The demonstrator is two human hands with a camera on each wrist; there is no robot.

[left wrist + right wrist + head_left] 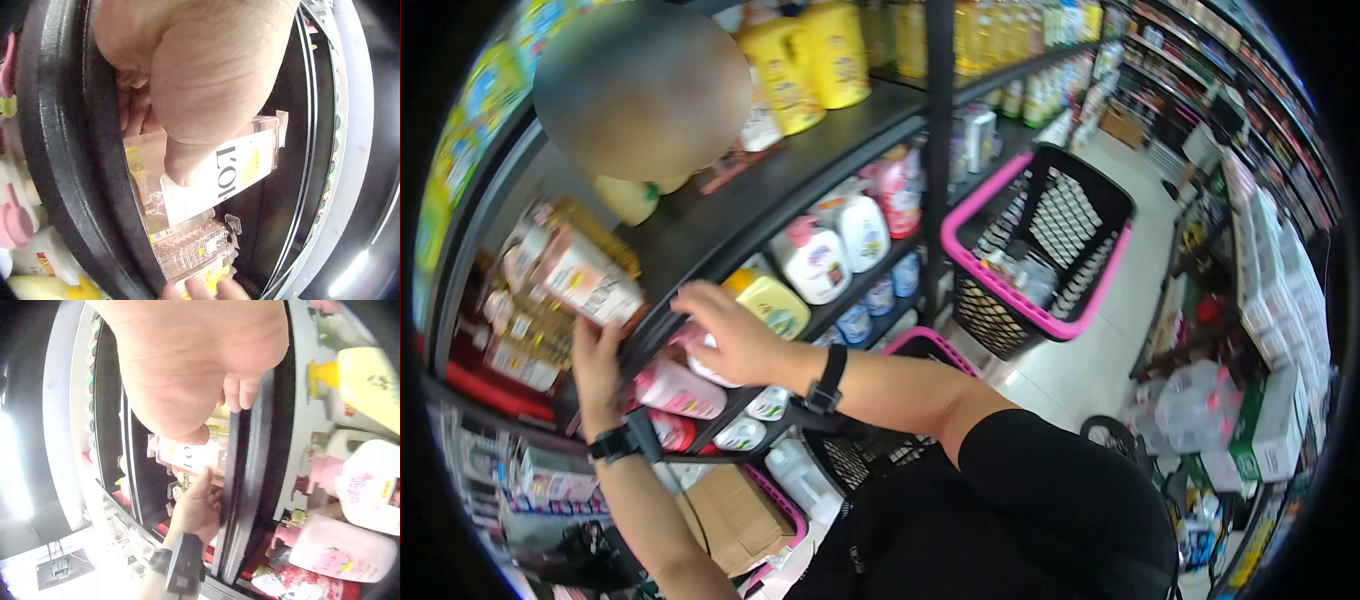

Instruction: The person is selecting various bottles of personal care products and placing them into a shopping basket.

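Observation:
A pink, flat-sided bottle [212, 178] with a white label stands among other bottles at the left end of the black shelf. My left hand [597, 365] grips it low down; the thumb [181, 165] lies across its front in the left wrist view, the other fingers partly hidden. My right hand [735, 335] reaches over the shelf's front edge [662, 328], fingers loosely bent, to the right of that bottle. In the right wrist view, the right hand [200, 362] fills the top, its thumb overlapping the label and its fingertips close to the edge.
Amber bottles [530, 325] stand beside the pink one. Below are pump bottles, including a white one [815, 262] and a pink one [680, 390]. A pink-rimmed black basket [1040, 250] stands to the right, a cardboard box [735, 515] below. A person [1205, 140] is down the aisle.

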